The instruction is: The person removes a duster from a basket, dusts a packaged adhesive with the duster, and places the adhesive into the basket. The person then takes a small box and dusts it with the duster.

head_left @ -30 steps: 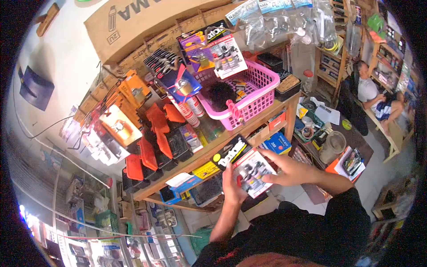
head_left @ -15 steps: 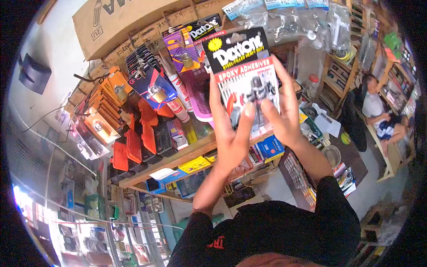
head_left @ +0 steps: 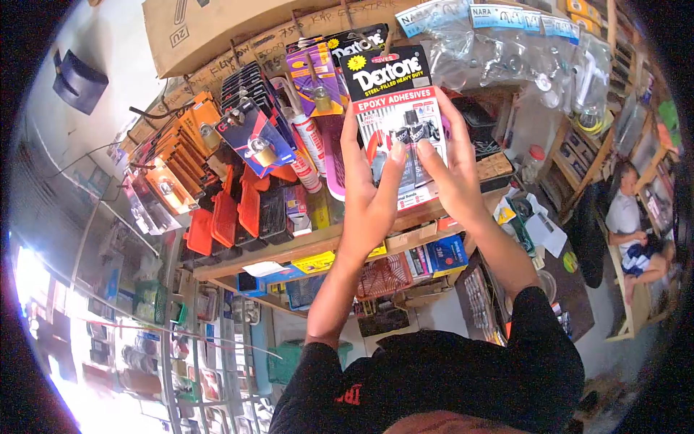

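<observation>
A Dextone epoxy adhesives pack (head_left: 390, 94), a black, red and white card with small tubes or bottles pictured or fixed on it, is held upright, facing the camera. My left hand (head_left: 370, 199) grips its left edge, with the thumb on the front. At its right edge my right hand (head_left: 454, 177) holds on the same way, both thumbs close together on the front. Behind the pack, similar black Dextone packs (head_left: 361, 41) hang beside a purple padlock card (head_left: 316, 76). The pack and my hands hide most of the pink basket (head_left: 335, 155).
Padlock cards (head_left: 256, 141), orange-lidded boxes (head_left: 224, 217) and red-and-white tubes (head_left: 309, 145) crowd the wooden shelf (head_left: 289, 257) at left. Clear plastic bags (head_left: 506, 65) hang at upper right. A seated person (head_left: 627, 224) is at the far right, beyond a cluttered low table (head_left: 571, 289).
The pack rose from low over the shelf edge to upright before the camera, both hands still on it. Since half a second ago it has moved slightly away, and the view has shifted.
</observation>
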Action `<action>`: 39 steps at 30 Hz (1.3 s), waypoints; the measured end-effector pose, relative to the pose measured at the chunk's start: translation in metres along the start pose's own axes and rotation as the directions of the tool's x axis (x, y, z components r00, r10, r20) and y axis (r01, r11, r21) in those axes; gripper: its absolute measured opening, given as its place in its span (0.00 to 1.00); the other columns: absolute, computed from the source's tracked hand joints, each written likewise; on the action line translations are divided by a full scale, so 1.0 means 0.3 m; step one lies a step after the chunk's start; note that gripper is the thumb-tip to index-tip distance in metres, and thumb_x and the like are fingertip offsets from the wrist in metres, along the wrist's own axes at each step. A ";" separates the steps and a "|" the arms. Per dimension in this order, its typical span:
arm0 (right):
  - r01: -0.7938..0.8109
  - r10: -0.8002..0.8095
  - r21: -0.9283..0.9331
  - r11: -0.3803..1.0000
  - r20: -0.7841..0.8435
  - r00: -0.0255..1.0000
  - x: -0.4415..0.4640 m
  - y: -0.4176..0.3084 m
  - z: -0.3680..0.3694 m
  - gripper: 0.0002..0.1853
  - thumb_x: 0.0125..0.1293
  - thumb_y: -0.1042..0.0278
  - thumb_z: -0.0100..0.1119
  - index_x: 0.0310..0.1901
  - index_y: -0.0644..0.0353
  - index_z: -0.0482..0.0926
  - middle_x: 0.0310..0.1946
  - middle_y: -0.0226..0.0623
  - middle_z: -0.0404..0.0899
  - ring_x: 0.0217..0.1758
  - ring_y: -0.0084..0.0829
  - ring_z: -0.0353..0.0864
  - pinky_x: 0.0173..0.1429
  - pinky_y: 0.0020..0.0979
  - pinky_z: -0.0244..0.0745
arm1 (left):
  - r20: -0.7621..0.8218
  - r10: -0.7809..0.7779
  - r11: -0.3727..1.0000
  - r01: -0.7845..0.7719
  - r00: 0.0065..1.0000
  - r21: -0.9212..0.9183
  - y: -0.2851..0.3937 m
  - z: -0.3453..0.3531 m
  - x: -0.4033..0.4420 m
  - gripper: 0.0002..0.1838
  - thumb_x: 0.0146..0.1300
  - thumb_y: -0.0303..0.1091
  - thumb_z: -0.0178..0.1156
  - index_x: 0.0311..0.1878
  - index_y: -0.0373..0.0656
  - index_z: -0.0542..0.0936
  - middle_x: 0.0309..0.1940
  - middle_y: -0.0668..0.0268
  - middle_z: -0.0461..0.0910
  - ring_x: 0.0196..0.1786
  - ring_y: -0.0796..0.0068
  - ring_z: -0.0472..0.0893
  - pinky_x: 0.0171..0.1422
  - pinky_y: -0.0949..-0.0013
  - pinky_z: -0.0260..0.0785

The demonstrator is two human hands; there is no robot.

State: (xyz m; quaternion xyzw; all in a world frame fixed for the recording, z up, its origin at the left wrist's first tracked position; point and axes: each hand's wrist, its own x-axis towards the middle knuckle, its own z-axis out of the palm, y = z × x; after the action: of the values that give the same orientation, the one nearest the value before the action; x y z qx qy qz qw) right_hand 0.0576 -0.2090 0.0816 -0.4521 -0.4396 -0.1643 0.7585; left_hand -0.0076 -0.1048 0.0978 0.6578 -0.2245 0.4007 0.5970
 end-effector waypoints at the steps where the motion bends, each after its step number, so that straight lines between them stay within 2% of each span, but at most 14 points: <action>1: -0.032 0.032 0.012 0.999 0.017 0.999 0.001 0.004 -0.005 0.33 0.65 0.73 0.54 0.68 0.63 0.49 0.59 0.39 0.65 0.59 0.25 0.67 0.62 0.29 0.62 | 0.008 0.001 0.999 -0.001 1.000 0.053 -0.013 -0.004 -0.001 0.35 0.64 0.25 0.52 0.69 0.33 0.46 0.63 0.55 0.60 0.63 0.69 0.64 0.67 0.67 0.55; 5: -0.198 0.197 -0.002 0.980 0.068 0.978 0.010 0.029 -0.023 0.33 0.65 0.73 0.54 0.68 0.63 0.49 0.57 0.40 0.66 0.58 0.25 0.68 0.62 0.29 0.63 | 0.048 0.033 0.961 -0.045 0.998 0.273 -0.044 -0.032 0.011 0.36 0.61 0.23 0.56 0.69 0.34 0.49 0.56 0.56 0.69 0.56 0.71 0.70 0.62 0.69 0.61; 6: -0.249 0.250 -0.021 0.968 0.075 0.965 0.018 0.042 -0.028 0.33 0.65 0.72 0.53 0.68 0.63 0.49 0.57 0.40 0.66 0.58 0.25 0.68 0.61 0.29 0.63 | 0.028 -0.007 0.972 0.000 1.000 0.236 -0.041 -0.035 0.014 0.37 0.61 0.22 0.56 0.70 0.34 0.49 0.57 0.56 0.68 0.56 0.71 0.71 0.62 0.70 0.61; 8: -0.146 0.151 -0.065 0.987 0.075 0.986 0.033 0.076 -0.032 0.35 0.65 0.72 0.54 0.68 0.64 0.47 0.58 0.42 0.65 0.58 0.26 0.68 0.62 0.29 0.63 | -0.007 -0.085 0.984 0.086 0.996 0.158 -0.039 -0.035 0.022 0.38 0.60 0.20 0.56 0.70 0.35 0.48 0.58 0.54 0.67 0.56 0.71 0.71 0.62 0.70 0.62; 9: -0.056 0.062 -0.086 0.995 0.065 0.996 0.039 0.094 -0.029 0.35 0.65 0.72 0.54 0.68 0.64 0.47 0.58 0.42 0.65 0.58 0.26 0.68 0.62 0.29 0.63 | -0.027 0.056 0.975 -0.049 0.998 0.216 -0.045 -0.024 0.033 0.41 0.60 0.20 0.56 0.71 0.37 0.44 0.50 0.52 0.75 0.52 0.68 0.76 0.57 0.69 0.66; 10: 0.037 -0.031 -0.108 0.993 0.057 0.998 0.044 0.105 -0.025 0.35 0.65 0.72 0.54 0.68 0.64 0.46 0.59 0.42 0.64 0.58 0.27 0.68 0.62 0.29 0.63 | -0.021 0.061 0.967 -0.054 0.998 0.249 -0.050 -0.023 0.034 0.41 0.60 0.20 0.56 0.72 0.37 0.43 0.51 0.52 0.75 0.52 0.69 0.76 0.57 0.69 0.66; 11: 0.018 -0.019 0.008 1.000 0.045 0.999 0.041 0.106 -0.018 0.36 0.64 0.72 0.54 0.69 0.65 0.46 0.60 0.42 0.62 0.59 0.28 0.67 0.63 0.30 0.62 | -0.015 0.068 0.958 -0.061 0.998 0.281 -0.056 -0.025 0.036 0.42 0.60 0.21 0.56 0.72 0.38 0.43 0.51 0.52 0.75 0.53 0.69 0.76 0.57 0.69 0.66; 17: 0.063 -0.043 -0.202 0.977 0.102 0.994 0.044 0.113 -0.059 0.40 0.61 0.67 0.59 0.69 0.64 0.47 0.61 0.48 0.63 0.61 0.34 0.68 0.61 0.31 0.65 | 0.033 0.007 0.899 -0.020 0.999 0.438 -0.072 -0.054 0.037 0.43 0.58 0.24 0.59 0.72 0.39 0.45 0.49 0.49 0.75 0.49 0.66 0.78 0.51 0.68 0.70; 20: 0.134 -0.085 -0.407 0.904 0.137 0.987 0.059 0.061 -0.077 0.40 0.58 0.64 0.63 0.68 0.62 0.53 0.56 0.50 0.67 0.55 0.40 0.72 0.55 0.32 0.70 | 0.050 -0.058 0.826 0.020 0.997 0.564 -0.041 -0.067 0.042 0.41 0.58 0.28 0.60 0.71 0.41 0.49 0.44 0.49 0.76 0.43 0.64 0.79 0.44 0.64 0.71; 23: 0.352 -0.227 -0.663 0.661 0.271 0.935 0.104 0.020 -0.115 0.39 0.55 0.61 0.64 0.67 0.60 0.57 0.52 0.47 0.69 0.50 0.42 0.73 0.53 0.36 0.69 | 0.050 -0.085 0.709 0.025 0.995 0.704 0.005 -0.066 0.060 0.40 0.58 0.31 0.60 0.71 0.45 0.51 0.39 0.50 0.76 0.35 0.62 0.79 0.38 0.62 0.70; 26: 0.557 -0.348 -0.689 0.464 0.436 0.830 0.167 -0.016 -0.129 0.40 0.53 0.58 0.64 0.66 0.58 0.60 0.49 0.45 0.69 0.46 0.42 0.71 0.53 0.39 0.66 | 0.114 0.048 0.629 -0.119 0.992 0.768 -0.003 -0.075 0.085 0.39 0.59 0.33 0.60 0.72 0.49 0.52 0.37 0.51 0.76 0.32 0.58 0.78 0.36 0.60 0.69; 30: 0.564 -0.264 -0.753 0.339 0.500 0.825 0.193 -0.035 -0.132 0.39 0.55 0.58 0.62 0.67 0.57 0.58 0.50 0.44 0.67 0.49 0.43 0.68 0.55 0.41 0.62 | 0.160 0.092 0.594 -0.183 0.983 0.783 -0.029 -0.076 0.113 0.39 0.60 0.36 0.59 0.72 0.51 0.51 0.36 0.51 0.76 0.33 0.54 0.78 0.36 0.58 0.70; 33: 0.572 -0.247 -0.752 0.328 0.516 0.820 0.208 -0.010 -0.141 0.39 0.55 0.58 0.62 0.68 0.56 0.58 0.48 0.44 0.67 0.49 0.43 0.67 0.55 0.41 0.62 | 0.146 0.000 0.544 -0.122 0.989 0.830 -0.028 -0.066 0.121 0.40 0.60 0.36 0.60 0.72 0.47 0.49 0.48 0.44 0.76 0.45 0.50 0.80 0.47 0.59 0.71; 39: 0.585 -0.290 -0.742 0.329 0.510 0.810 0.234 0.023 -0.144 0.39 0.55 0.59 0.62 0.68 0.56 0.58 0.48 0.43 0.67 0.49 0.44 0.68 0.54 0.42 0.63 | 0.112 -0.011 0.554 -0.088 0.994 0.828 -0.054 -0.054 0.140 0.42 0.61 0.39 0.58 0.73 0.47 0.44 0.44 0.43 0.77 0.39 0.49 0.80 0.44 0.58 0.70</action>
State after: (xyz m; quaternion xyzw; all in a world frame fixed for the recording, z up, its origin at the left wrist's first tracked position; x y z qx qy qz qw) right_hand 0.1237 -0.2308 0.1263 -0.6543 -0.5012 -0.4981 0.2694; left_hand 0.0251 -0.0783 0.1208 0.8763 -0.0541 0.4372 0.1948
